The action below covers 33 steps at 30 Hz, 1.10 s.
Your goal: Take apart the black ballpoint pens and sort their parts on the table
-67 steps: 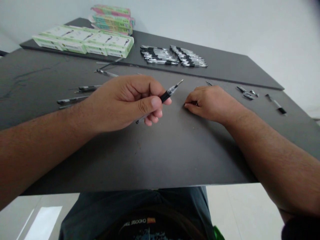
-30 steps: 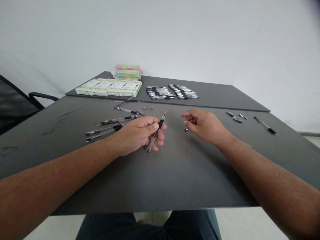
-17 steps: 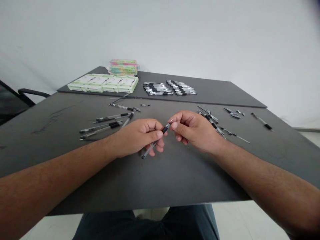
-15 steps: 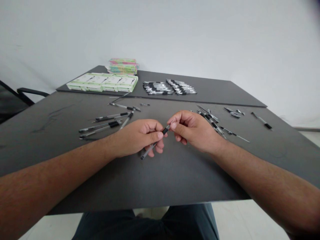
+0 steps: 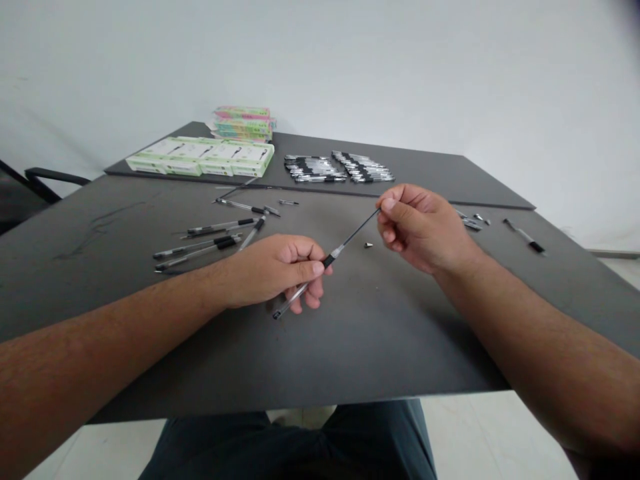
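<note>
My left hand (image 5: 290, 270) is closed around a clear pen barrel (image 5: 299, 293) with a black grip, its rear end pointing down toward me. From the barrel's front opening a thin dark ink refill (image 5: 361, 225) sticks out, partly inside the barrel. The thumb and fingers of my right hand (image 5: 417, 223) pinch the far end of that refill. On the table between the hands lies a small metal pen tip (image 5: 369, 245). Left of my left hand are several loose pens (image 5: 207, 250) with black grips.
Two rows of pens (image 5: 363, 167) lie on the raised back panel, beside flat white-green boxes (image 5: 200, 157) and a stack of colourful packs (image 5: 243, 123). At right are pen caps (image 5: 470, 223) and a single pen (image 5: 525, 237). A chair arm (image 5: 57, 176) stands at left.
My right hand has moved up and to the right, drawing the refill out of the barrel. A small metal tip now shows on the table. My left hand keeps its hold.
</note>
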Available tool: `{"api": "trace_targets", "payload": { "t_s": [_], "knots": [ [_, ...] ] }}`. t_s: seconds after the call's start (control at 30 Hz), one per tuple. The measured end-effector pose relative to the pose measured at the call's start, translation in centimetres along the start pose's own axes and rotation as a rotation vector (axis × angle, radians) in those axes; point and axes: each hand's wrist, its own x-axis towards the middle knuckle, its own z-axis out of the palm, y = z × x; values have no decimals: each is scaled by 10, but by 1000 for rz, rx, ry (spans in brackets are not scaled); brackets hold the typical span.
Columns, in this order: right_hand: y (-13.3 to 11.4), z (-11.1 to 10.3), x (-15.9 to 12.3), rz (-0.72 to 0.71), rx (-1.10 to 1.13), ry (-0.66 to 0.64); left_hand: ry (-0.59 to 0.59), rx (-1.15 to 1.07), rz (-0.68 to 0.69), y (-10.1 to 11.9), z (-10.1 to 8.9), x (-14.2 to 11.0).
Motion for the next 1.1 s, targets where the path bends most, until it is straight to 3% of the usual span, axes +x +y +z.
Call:
{"api": "trace_targets", "payload": {
  "t_s": [0.17,0.33,0.47,0.7,0.83,0.97,1.1],
  "knots": [
    [-9,-21,9,-26,-69,109,53,10,-25,3,-1,1],
    [-5,-30,13,-21,10,186,270,27,33,8,-9,1],
    [9,-25,15,42,-54,98,366,-53,109,8,-14,2],
    [31,-9,14,101,-190,-98,354,-42,157,5,-11,5],
    [34,-12,13,110,-503,-240,401,-50,222,6,-11,5],
    [29,-15,10,-53,-998,-349,474,-46,237,7,-11,6],
    [19,-9,6,-123,-1247,-423,465,-47,240,6,-12,6]
  ]
}}
